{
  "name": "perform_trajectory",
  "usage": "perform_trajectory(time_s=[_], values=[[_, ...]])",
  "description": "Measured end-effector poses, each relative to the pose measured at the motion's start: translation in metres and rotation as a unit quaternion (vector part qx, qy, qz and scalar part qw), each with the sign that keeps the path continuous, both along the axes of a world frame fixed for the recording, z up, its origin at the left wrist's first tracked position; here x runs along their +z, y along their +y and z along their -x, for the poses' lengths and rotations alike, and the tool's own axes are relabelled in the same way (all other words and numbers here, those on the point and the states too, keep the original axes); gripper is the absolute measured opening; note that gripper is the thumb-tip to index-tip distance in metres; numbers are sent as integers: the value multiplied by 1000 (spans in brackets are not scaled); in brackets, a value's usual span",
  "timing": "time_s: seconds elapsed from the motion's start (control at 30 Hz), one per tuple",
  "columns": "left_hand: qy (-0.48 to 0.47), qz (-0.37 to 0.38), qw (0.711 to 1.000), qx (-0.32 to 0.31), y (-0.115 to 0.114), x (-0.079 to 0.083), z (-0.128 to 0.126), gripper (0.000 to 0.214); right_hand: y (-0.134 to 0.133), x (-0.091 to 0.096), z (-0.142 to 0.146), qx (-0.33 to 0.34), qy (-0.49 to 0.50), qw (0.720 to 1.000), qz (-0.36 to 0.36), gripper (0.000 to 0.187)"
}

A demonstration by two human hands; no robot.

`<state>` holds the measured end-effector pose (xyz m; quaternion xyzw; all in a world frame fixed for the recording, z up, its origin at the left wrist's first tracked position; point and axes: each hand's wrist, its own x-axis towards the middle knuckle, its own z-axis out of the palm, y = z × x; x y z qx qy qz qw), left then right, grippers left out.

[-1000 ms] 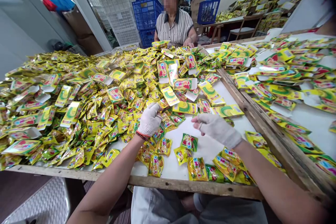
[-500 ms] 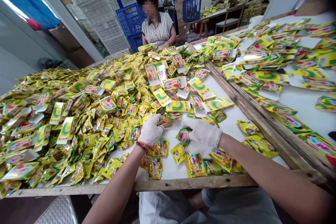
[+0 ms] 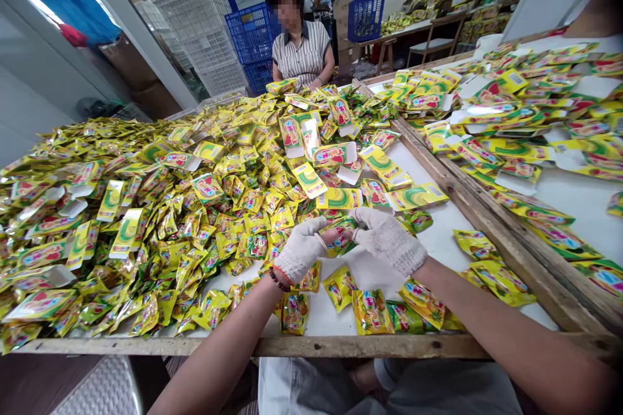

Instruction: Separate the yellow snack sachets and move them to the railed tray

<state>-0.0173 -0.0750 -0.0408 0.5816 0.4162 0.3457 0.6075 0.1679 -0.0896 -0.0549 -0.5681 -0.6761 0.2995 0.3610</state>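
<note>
A small yellow-and-green candy packet (image 3: 342, 237) is held up between both hands, just above the white tabletop. My left hand (image 3: 302, 250), in a white knit glove with bare fingertips, pinches its left side. My right hand (image 3: 388, 240), gloved the same way, grips its right end, and the fingers partly cover it. Below the hands lie loose packets, among them a yellow one (image 3: 340, 288) and a larger upright-printed one (image 3: 372, 311). Just beyond the hands are flat yellow cartons (image 3: 339, 198) and an open-ended carton (image 3: 335, 154).
A heap of packets (image 3: 189, 253) covers the left side. A wooden divider (image 3: 452, 188) separates it from piled cartons (image 3: 491, 110) on the right. A wooden rim (image 3: 370, 345) runs along the front. Across the table sits a person (image 3: 302, 52) near blue crates (image 3: 250, 32).
My hands have come together, and the packet under my right hand is now lifted between both. The whole view has shifted slightly, with the scene moving right.
</note>
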Motion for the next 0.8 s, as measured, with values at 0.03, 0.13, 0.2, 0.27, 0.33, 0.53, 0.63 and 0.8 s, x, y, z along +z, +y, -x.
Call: perform_trajectory(time_s=[0.03,0.13,0.2,0.27,0.33,0.53,0.63,0.8], values=[[14,-18,1000,-11,1,-1,1,41,-1,0,0,-5,-9,1000,2,18],[17,-54,998,-17,1,-5,0,36,-4,3,3,-20,9,1000,1,16],[9,-64,998,-11,-1,-7,-5,33,-6,7,5,-14,26,1000,-1,24],[14,-87,996,-22,-1,-7,-8,32,-6,10,6,5,26,1000,9,24],[45,-134,989,-35,6,-2,-9,31,-5,12,4,19,31,999,34,18],[390,-452,802,17,73,27,10,45,3,13,-8,-56,157,978,122,17],[518,-512,685,-9,106,34,13,57,6,11,-12,-59,174,976,112,21],[443,-504,741,6,112,44,12,27,8,15,-20,-70,166,981,68,20]])
